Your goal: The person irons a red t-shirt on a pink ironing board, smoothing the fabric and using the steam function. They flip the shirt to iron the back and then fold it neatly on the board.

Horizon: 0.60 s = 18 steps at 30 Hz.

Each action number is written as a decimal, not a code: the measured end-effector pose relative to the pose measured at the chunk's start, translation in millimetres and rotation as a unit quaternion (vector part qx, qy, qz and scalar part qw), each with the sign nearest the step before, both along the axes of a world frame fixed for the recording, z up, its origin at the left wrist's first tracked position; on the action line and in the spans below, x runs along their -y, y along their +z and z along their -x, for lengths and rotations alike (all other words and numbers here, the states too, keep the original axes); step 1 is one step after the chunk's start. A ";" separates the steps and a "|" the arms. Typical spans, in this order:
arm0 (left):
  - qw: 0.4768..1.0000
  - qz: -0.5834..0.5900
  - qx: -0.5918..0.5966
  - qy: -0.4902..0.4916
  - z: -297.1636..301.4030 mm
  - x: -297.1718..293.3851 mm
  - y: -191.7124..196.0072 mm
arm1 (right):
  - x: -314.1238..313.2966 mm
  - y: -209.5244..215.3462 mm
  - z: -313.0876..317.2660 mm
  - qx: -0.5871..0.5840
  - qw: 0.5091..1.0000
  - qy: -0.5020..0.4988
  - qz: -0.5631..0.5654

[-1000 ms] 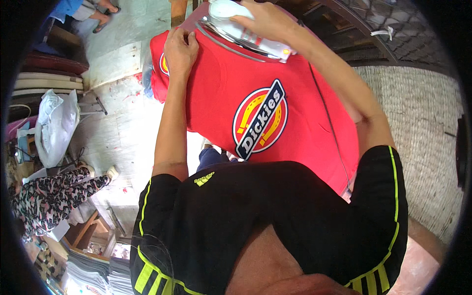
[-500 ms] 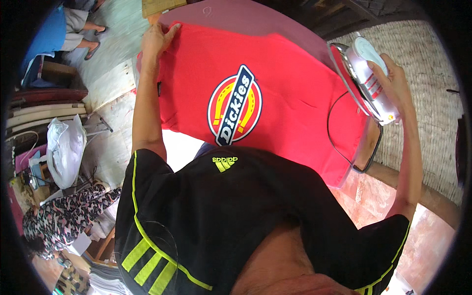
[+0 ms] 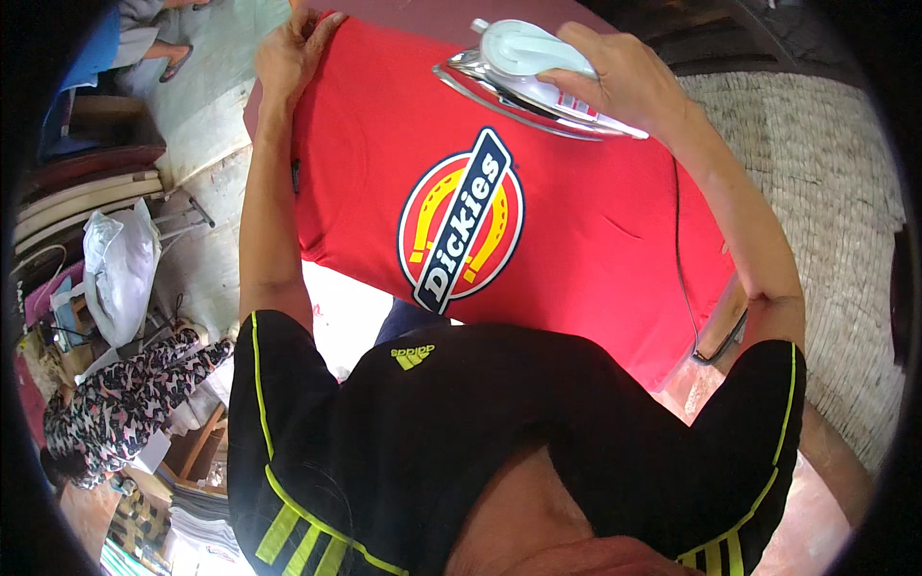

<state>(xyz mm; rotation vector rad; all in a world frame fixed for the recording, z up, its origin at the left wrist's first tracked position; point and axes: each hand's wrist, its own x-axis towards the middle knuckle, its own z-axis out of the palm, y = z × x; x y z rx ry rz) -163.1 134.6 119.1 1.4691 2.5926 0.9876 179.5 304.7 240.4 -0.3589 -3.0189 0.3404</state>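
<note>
A red t-shirt (image 3: pixel 595 240) with a round red, yellow and blue badge print lies spread on a board in front of me. My right hand (image 3: pixel 615 82) grips the pale handle of a clothes iron (image 3: pixel 523 72), whose metal soleplate rests on the shirt's far part. My left hand (image 3: pixel 288 48) lies flat on the shirt's far left edge, fingers pressing the cloth. The iron's black cord (image 3: pixel 684 278) runs down the shirt's right side.
A woven mat (image 3: pixel 836 221) covers the ground at the right. At the left stand stacked boards (image 3: pixel 86 182), a white plastic bag (image 3: pixel 120 269) and a patterned cloth (image 3: pixel 120 403). Another person's sandalled foot (image 3: pixel 173 58) shows at the top left.
My right hand has carried the iron from the right side, off the shirt, back onto the shirt's far part. My left hand stays on the far left edge.
</note>
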 end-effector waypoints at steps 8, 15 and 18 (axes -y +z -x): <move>0.992 -0.075 0.098 -0.022 -5.2 -2.6 10.8 | 39.7 21.9 101.8 0.034 0.990 0.125 0.046; 0.998 -0.032 -0.019 -0.058 25.8 -6.7 -26.5 | 27.9 19.1 96.1 -0.021 0.991 0.129 0.036; 0.998 -0.024 -0.033 -0.054 17.8 -18.1 -12.7 | 8.8 20.8 75.5 0.002 0.997 0.056 0.046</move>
